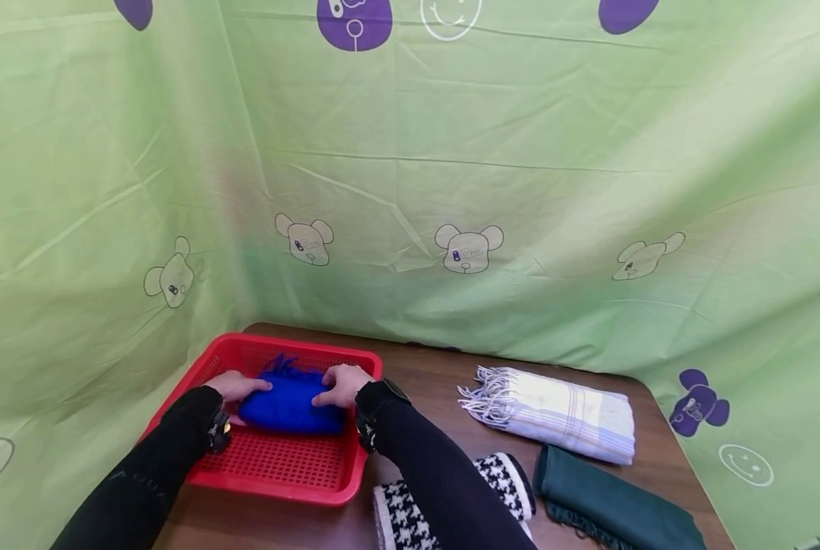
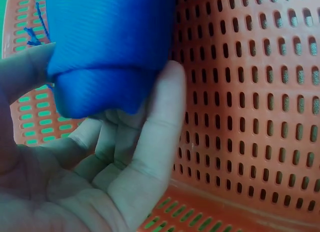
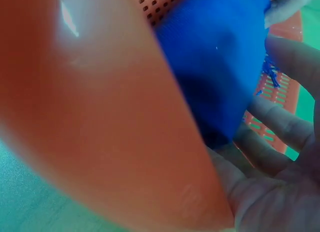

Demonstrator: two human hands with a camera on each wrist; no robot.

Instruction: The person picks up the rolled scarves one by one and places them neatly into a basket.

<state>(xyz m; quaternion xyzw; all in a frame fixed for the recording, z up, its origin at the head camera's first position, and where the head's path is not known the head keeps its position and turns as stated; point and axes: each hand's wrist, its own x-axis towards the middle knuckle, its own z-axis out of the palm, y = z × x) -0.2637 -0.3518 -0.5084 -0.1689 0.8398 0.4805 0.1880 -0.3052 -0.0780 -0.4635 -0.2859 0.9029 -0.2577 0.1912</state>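
A folded blue scarf (image 1: 293, 402) with a dark blue fringe lies in the red perforated plastic basket (image 1: 272, 490). My left hand (image 1: 234, 386) grips the scarf's left end, thumb on top; in the left wrist view, the fingers of that hand (image 2: 115, 167) curl beneath the folded end. At the opposite end, my right hand (image 1: 346, 384) holds the scarf from above, close by the basket's right rim. The right wrist view shows this hand (image 3: 280, 147) with its fingers around the scarf's end, partly behind the basket wall.
On the brown table (image 1: 424, 382), right of the basket, lie a pale plaid fringed scarf (image 1: 568, 412), a dark green fringed scarf (image 1: 616, 500) and a black-and-white houndstooth cloth (image 1: 502, 481), partly under my right forearm. Green printed curtain (image 1: 520, 153) hangs behind and beside the table.
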